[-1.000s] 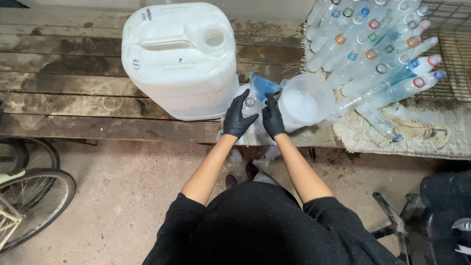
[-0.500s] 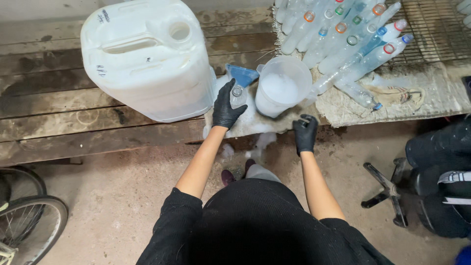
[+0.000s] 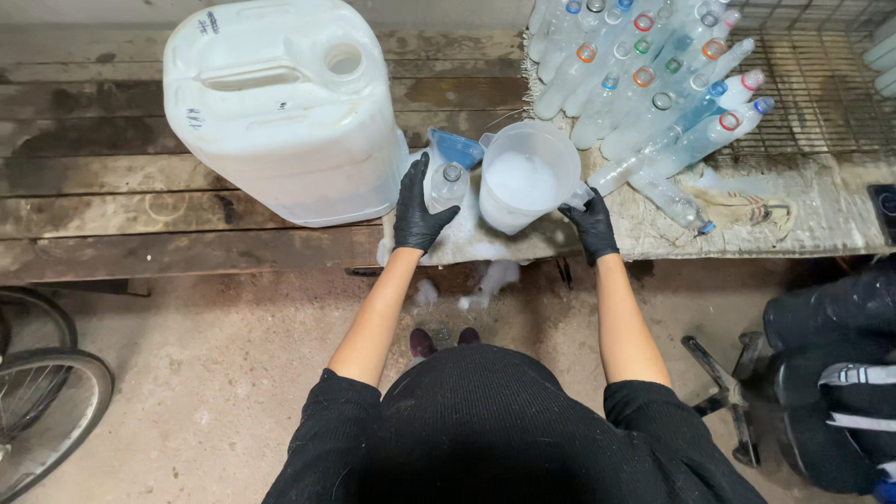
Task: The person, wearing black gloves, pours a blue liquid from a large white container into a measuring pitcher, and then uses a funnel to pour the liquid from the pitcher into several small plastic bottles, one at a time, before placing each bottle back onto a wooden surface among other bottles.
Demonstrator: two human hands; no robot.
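Observation:
My left hand (image 3: 417, 213), in a black glove, grips a small clear plastic bottle (image 3: 449, 186) standing open-mouthed on the wooden bench (image 3: 140, 201). My right hand (image 3: 592, 220), also gloved, holds the handle of a translucent white jug (image 3: 524, 175) filled with foamy white liquid, just right of the bottle. A blue funnel (image 3: 456, 147) lies behind the bottle. A large white jerrycan (image 3: 285, 107) with an open neck stands immediately left of my left hand.
Several empty clear bottles (image 3: 653, 84) with coloured neck rings lie piled on a wire rack (image 3: 821, 89) at the back right. Foam is spilled on the bench edge and floor (image 3: 490, 280). A bicycle wheel (image 3: 37, 401) is lower left, a dark bag (image 3: 840, 364) lower right.
My right hand left the bottle, dropped to the bench edge, then rose and took the jug's handle. My left hand stayed on the bottle.

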